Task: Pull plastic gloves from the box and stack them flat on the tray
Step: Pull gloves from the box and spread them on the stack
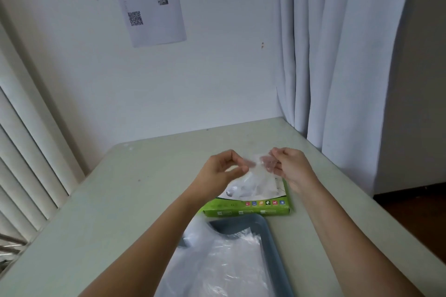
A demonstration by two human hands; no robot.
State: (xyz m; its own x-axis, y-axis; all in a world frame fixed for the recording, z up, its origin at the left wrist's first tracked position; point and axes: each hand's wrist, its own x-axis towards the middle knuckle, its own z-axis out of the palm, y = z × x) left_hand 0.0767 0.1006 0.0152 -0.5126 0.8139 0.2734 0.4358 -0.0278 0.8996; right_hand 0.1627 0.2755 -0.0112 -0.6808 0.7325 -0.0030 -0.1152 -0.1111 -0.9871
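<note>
A clear plastic glove [257, 176] hangs in the air above the green glove box [251, 207], which lies flat on the table. My left hand [223, 171] pinches the glove's left edge. The right edge is pinched by my right hand [289, 166]. Nearer to me sits a grey-blue tray [270, 239] holding a flat pile of clear plastic gloves [222, 263]; part of the pile spills over the tray's left side. My left forearm covers the tray's left edge.
The pale table [120, 200] stands against a white wall. A curtain [337, 55] hangs at the back right, touching the table's corner. Window blinds [29, 164] run along the left. A printed sheet [149, 0] is stuck on the wall.
</note>
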